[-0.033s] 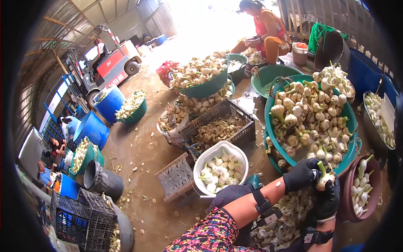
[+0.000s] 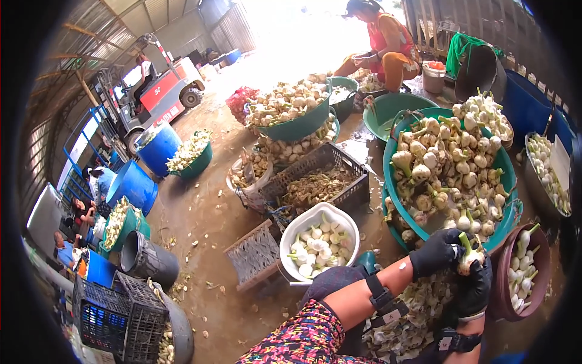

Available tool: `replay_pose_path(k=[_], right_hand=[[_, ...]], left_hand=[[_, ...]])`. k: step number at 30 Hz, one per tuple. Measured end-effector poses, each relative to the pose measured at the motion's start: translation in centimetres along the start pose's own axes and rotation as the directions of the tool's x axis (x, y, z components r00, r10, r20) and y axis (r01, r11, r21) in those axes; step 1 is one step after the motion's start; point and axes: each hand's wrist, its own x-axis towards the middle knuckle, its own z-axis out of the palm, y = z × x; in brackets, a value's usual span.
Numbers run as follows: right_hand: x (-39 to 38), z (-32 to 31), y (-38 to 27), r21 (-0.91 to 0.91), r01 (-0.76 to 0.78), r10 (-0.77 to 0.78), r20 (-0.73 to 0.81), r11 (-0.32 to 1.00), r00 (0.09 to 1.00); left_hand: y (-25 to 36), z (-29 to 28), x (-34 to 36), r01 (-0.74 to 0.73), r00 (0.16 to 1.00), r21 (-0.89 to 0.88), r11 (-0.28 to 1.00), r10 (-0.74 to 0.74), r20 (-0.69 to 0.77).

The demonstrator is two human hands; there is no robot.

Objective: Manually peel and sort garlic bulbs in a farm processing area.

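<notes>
In front of me, at the lower right, both my black-gloved hands are on one garlic bulb [image 2: 469, 262] with a short green stem pointing up. My right hand [image 2: 476, 288] grips it from below and the right, its fingers wrapped round. My left hand [image 2: 435, 253] is closed, fingertips pressed against the bulb's left side by the stem; its palm is hidden. Just beyond stands a big green tub [image 2: 394, 194] heaped with untrimmed garlic bulbs [image 2: 448, 158]. Garlic skins [image 2: 406, 321] lie in a heap beneath my forearms.
A white basin [image 2: 288, 242] of peeled bulbs stands left of my arm, and a maroon bucket [image 2: 500, 273] of garlic at right. Beyond are a black crate [image 2: 357, 188] and a seated person [image 2: 391, 48]. A forklift [image 2: 160, 97] stands far left, near blue barrels [image 2: 133, 188].
</notes>
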Motion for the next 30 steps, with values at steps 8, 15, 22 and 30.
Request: replay_pose_path(k=[8,15,22,30], right_hand=[[-0.4,0.1,1.1,-0.094,0.013,-0.013,-0.001,0.995,1.000],[-1.2,-4.1,1.4,0.577,-0.591,0.346,0.485,0.564,0.803],[-1.8,-11.4,5.4,0.471,-0.445,0.379,0.235,0.761,0.895],[0.8,-12.6,5.6,-0.456,0.298,-0.250,0.165,0.838,0.954]], left_hand=[[0.2,-0.1,-1.1,0.107,0.992,-0.095,0.990,-0.112,-0.051],[-3.2,0.5,-0.1,-0.389,0.885,0.624,0.677,0.463,0.049],[-2.0,0.6,-0.2,-0.292,0.908,0.490,0.821,0.400,-0.129],[-0.2,1.5,-1.0,-0.168,0.978,0.169,0.971,0.186,-0.097]])
